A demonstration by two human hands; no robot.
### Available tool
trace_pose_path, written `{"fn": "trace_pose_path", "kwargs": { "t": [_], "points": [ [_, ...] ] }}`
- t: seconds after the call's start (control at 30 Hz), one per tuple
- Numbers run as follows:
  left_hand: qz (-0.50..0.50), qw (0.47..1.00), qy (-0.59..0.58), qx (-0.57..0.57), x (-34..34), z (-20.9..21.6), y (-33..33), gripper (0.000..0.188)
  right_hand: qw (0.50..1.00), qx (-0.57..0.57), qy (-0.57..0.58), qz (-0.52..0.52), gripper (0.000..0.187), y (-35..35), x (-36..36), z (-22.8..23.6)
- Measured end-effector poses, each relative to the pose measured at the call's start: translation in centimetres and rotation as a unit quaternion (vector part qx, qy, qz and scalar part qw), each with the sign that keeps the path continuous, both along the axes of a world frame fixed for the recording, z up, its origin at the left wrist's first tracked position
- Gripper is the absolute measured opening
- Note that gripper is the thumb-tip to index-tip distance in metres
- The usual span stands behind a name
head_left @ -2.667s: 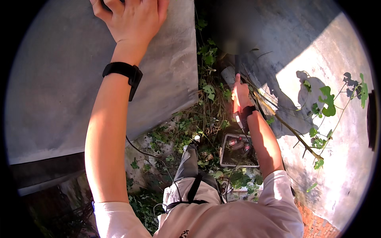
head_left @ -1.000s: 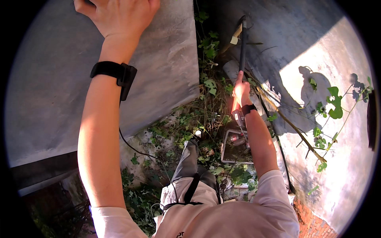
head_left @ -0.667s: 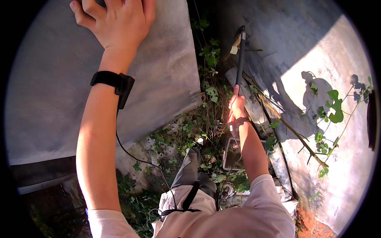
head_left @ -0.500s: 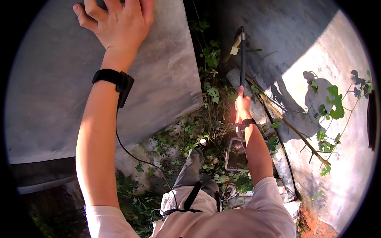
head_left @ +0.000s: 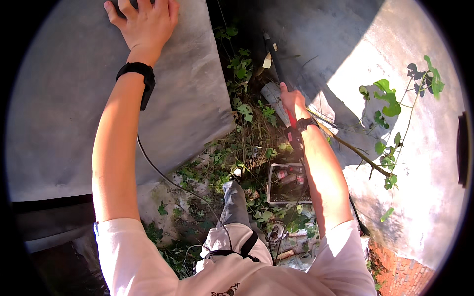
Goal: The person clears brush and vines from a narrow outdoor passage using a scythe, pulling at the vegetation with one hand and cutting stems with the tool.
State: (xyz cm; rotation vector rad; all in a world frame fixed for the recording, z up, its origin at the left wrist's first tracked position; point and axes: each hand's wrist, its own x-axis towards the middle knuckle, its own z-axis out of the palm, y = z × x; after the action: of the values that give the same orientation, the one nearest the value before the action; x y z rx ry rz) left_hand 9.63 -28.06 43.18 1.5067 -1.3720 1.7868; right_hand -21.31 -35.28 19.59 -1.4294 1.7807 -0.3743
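With fingers spread, my left hand (head_left: pixel 147 27) rests against the grey wall (head_left: pixel 173 108) at the upper left, a black strap around its wrist. My right hand (head_left: pixel 295 102) is wrapped around the red grip of a long tool with a dark shaft (head_left: pixel 275 58). The shaft points away and slightly left into a shaded gap between two walls. Its far end is dark, so the kind of head cannot be made out. A small pale piece (head_left: pixel 267 61) is close beside the shaft. Below my right hand, a grey pipe-like piece (head_left: pixel 273 94) slants through the plants.
A pale-rimmed crate (head_left: pixel 269 186) holding several bottles (head_left: pixel 289 178) stands on the leafy ground right of my leg. Vines (head_left: pixel 240 66) fill the gap. A bare branch (head_left: pixel 363 157) and a leafy stem (head_left: pixel 390 106) reach across the right wall (head_left: pixel 419 197). Bricks show lower right.
My right hand has turned, and the tool has tilted from nearly upright to leaning left, its tip deeper in shadow. My left hand stays on the wall. The view has shifted somewhat.
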Motion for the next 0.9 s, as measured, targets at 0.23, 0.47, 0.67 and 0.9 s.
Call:
{"fn": "trace_pose_path", "kwargs": {
  "t": [0.23,0.47,0.67,0.9],
  "points": [
    [0.006,1.0,-0.002,0.001,0.1,0.2,-0.6,0.046,0.998,-0.015,0.052,0.035,0.074,-0.9,0.6,1.4],
    [0.017,1.0,-0.017,-0.008,0.6,-0.2,-0.8,0.043,0.985,-0.077,0.125,0.086,0.077,-2.4,-0.5,-0.2],
    [0.047,0.999,-0.028,0.001,0.5,0.0,-1.2,0.043,0.989,-0.092,0.092,0.07,0.078,-5.0,-1.2,-2.9],
    [0.027,0.999,-0.03,-0.009,0.0,-0.3,-1.7,0.04,0.964,-0.193,0.166,0.08,0.069,-3.9,-0.2,-5.4]
  ]
}}
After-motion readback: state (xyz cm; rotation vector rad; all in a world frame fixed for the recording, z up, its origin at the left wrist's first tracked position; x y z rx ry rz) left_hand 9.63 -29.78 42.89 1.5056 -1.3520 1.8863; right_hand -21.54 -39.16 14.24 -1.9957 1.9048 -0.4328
